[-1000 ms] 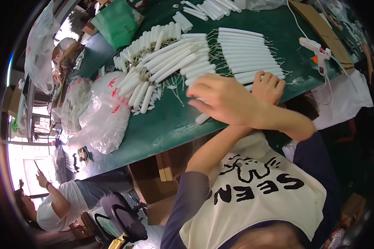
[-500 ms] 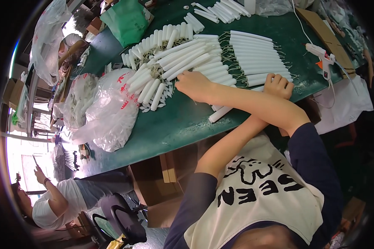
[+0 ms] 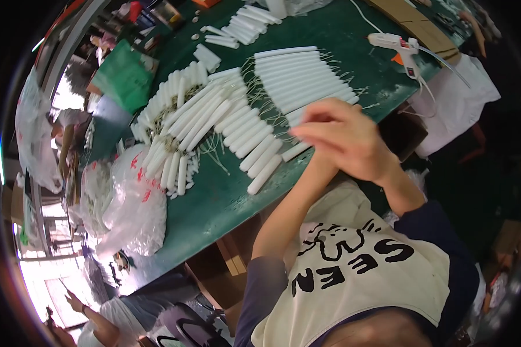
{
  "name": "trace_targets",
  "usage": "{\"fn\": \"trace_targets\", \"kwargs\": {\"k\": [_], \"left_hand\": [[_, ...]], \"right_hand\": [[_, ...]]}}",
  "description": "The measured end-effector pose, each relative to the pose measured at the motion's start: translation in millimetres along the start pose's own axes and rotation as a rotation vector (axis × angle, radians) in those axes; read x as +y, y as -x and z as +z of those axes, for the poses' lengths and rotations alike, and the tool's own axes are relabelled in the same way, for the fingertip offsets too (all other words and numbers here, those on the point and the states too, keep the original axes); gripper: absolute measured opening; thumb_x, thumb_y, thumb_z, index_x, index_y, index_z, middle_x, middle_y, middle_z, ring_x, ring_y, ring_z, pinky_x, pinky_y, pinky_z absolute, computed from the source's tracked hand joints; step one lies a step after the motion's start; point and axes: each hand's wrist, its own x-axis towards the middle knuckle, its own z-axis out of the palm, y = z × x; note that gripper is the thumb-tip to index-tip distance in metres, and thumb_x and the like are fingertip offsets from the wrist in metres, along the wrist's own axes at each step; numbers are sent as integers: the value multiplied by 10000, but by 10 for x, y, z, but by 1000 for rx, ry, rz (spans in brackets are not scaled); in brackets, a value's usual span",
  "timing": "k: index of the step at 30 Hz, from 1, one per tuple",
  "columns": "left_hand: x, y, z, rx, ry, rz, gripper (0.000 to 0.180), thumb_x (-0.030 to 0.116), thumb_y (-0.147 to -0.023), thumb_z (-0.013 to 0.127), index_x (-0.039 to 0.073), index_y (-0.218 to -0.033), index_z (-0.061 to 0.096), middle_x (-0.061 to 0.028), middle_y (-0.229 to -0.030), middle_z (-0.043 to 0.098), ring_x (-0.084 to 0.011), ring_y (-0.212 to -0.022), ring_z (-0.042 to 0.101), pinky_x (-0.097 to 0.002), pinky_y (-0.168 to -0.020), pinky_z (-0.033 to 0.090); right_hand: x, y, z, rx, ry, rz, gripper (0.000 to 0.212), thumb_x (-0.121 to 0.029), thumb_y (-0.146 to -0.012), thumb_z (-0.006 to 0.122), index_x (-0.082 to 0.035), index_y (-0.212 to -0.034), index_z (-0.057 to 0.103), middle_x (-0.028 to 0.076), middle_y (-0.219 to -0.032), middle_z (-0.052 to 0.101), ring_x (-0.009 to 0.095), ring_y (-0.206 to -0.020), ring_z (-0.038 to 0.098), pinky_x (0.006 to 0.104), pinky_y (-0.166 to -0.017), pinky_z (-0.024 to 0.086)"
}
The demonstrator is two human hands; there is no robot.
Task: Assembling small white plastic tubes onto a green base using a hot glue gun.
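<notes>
My right hand (image 3: 350, 141) is raised over my left wrist near the table's front edge. Its fingers stretch leftward, blurred by motion, and nothing shows in them. My left forearm (image 3: 295, 199) reaches up beneath it; the left hand is mostly hidden, so its grip is unclear. Just beyond the hands lies a neat row of white candle-like sticks (image 3: 301, 81) with thin pale strings at their ends. To the left, a second row of white sticks (image 3: 243, 130) reaches toward the table edge. Beside it is a looser heap of white sticks (image 3: 200, 113) with tangled strings.
A white glue gun (image 3: 402, 49) with a cord lies at the right of the green table (image 3: 214, 217). Clear plastic bags (image 3: 136, 202) and a green bag (image 3: 121, 75) are at the left. Another person (image 3: 107, 318) is at lower left, near a chair (image 3: 185, 327).
My right hand has drawn back from the heaped sticks to over my left wrist. The view has shifted, so the table contents sit further left. More sticks now show at the near edge.
</notes>
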Motion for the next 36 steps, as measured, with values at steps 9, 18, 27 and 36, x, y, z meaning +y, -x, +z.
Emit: {"fn": "trace_targets", "kwargs": {"k": [9, 18, 27, 36], "left_hand": [[323, -277, -154, 19, -252, 152, 194, 71, -684, 689, 91, -875, 655, -23, -816, 593, -214, -832, 555, -399, -818, 399], [328, -296, -159, 20, -341, 177, 175, 71, -689, 708, 88, -860, 670, -10, -809, 605, -200, -821, 564, -403, -821, 403], [343, -328, -144, 48, -353, 199, 207, 17, -662, 707, 103, -849, 678, -3, -773, 596, -189, -772, 569, -353, -756, 395], [344, -330, -144, 44, -358, 212, 203, 14, -663, 703, 97, -846, 677, -8, -767, 593, -193, -764, 566, -354, -751, 394]], "right_hand": [[628, 681, -998, 63, 139, 545, 156, 45, -749, 698, 21, -893, 642, 72, -888, 618, 142, -688, 588, 237, -611, 464], [850, 791, -1025, -34, 70, 562, 139, 47, -762, 670, 14, -894, 642, 80, -903, 628, 208, -779, 615, 285, -690, 493], [935, 810, -989, -59, 12, 583, 125, 38, -755, 672, 22, -873, 633, 91, -888, 635, 223, -804, 627, 297, -723, 493], [926, 814, -969, -54, -32, 574, 127, 25, -753, 679, 25, -872, 634, 91, -886, 645, 214, -792, 633, 296, -719, 498]]}}
